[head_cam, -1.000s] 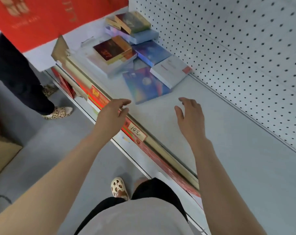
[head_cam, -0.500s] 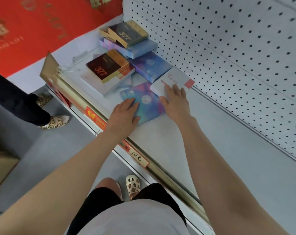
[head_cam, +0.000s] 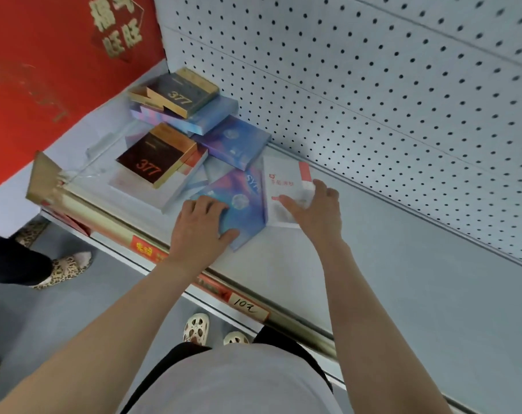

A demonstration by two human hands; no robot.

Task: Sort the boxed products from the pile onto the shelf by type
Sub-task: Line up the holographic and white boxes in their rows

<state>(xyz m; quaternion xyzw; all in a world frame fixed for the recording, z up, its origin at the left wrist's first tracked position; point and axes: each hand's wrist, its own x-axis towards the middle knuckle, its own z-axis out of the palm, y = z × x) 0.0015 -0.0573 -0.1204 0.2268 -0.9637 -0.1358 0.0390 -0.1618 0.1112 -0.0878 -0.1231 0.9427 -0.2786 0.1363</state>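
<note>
Both our hands are clamped on boxes at the near edge of the pile: our left hand [head_cam: 201, 225] grips the near corner of the blue box [head_cam: 242, 204], fingers over its top face and thumb along the front edge, while our right hand [head_cam: 316, 210] holds the white box [head_cam: 283, 186], thumb across its face and fingers wrapped round its right edge. The two boxes lie side by side on the shelf [head_cam: 388, 264], touching along one long edge, each directly under its own hand, so neither arm needs to cross. The white box runs its long axis away from us toward the pegboard [head_cam: 373, 85], its red-banded end pointing at the back wall. The blue box runs the same way but slants left toward the 377 box [head_cam: 155, 156]. We judge the bare shelf to the right of our right hand the natural place to start a separate group.
</note>
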